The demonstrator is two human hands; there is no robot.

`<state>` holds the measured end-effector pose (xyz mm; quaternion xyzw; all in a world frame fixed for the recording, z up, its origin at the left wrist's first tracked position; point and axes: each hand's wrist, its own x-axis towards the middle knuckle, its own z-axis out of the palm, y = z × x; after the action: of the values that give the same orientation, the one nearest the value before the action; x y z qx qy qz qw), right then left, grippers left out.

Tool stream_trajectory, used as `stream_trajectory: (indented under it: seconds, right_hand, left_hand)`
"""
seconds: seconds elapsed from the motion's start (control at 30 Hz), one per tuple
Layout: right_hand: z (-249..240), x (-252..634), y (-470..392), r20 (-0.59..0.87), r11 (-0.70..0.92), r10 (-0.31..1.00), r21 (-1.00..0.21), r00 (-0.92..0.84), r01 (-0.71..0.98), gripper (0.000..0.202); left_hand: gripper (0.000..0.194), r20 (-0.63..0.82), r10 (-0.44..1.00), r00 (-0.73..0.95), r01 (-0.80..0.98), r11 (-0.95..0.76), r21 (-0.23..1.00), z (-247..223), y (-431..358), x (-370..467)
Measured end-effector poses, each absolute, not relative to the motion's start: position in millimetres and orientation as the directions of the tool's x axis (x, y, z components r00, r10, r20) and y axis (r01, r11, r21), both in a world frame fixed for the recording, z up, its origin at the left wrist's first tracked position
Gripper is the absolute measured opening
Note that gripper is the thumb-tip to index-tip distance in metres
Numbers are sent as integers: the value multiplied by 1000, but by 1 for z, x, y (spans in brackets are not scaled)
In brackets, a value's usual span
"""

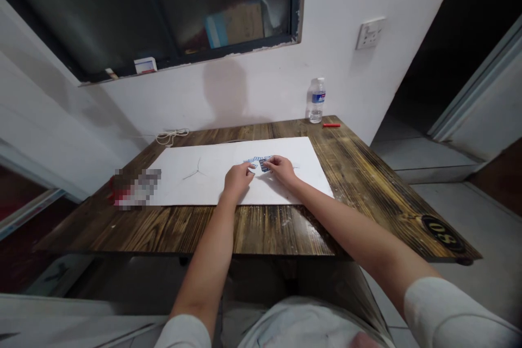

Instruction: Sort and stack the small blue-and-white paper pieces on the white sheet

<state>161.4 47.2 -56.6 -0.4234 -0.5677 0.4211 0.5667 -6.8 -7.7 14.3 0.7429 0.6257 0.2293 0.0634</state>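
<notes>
A long white board (212,190) lies on the dark wooden table. Over its right part, my right hand (281,169) pinches a small dark blue piece (264,166) with pale marks. Just left of that piece is my left hand (237,179), its thumb and forefinger apart and nothing visible between them. Behind both hands, several small blue-outlined shapes (256,159) form a curved row on the board. Thin dark branching lines (198,170) show on the board's left part.
A plastic bottle (317,100) and a red pen-like object (331,125) are at the table's back right. A coiled white cord (172,136) lies at the back left. A blurred red and grey item (136,189) sits at the board's left end.
</notes>
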Motion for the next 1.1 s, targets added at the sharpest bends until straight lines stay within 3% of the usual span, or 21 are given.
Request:
stream_trajectory:
  seconds: [0.13, 0.27, 0.43, 0.63, 0.83, 1.0, 1.1]
  right_hand:
    - [-54, 161, 46, 306, 306, 952, -952, -8, -3, 36]
    - [-50, 161, 43, 322, 320, 946, -946, -32, -45, 38]
    - [-45, 158, 39, 330, 318, 937, -941, -115, -116, 40]
    - [-42, 156, 36, 326, 301, 924, -942, -200, -146, 41]
    - [-41, 156, 34, 331, 302, 923, -939, -198, -162, 40]
    - [-44, 158, 39, 290, 280, 956, -947, -47, -157, 42]
    - [-45, 159, 41, 275, 270, 961, -950, -10, -158, 42]
  left_hand:
    - [28, 341, 935, 92, 740, -294, 605, 6, 0, -4]
    - [26, 316, 948, 28, 517, -285, 808, -3, 7, -2]
    - [34, 245, 968, -52, 300, -219, 929, -9, 13, -2]
    - [41, 235, 964, -123, 228, -203, 952, -11, 15, -2]
    - [38, 233, 966, -111, 286, -193, 939, -15, 16, -1]
    - [16, 378, 884, -276, 500, -204, 842, -17, 24, -13]
    - [24, 452, 841, -296, 701, -130, 701, -16, 24, -23]
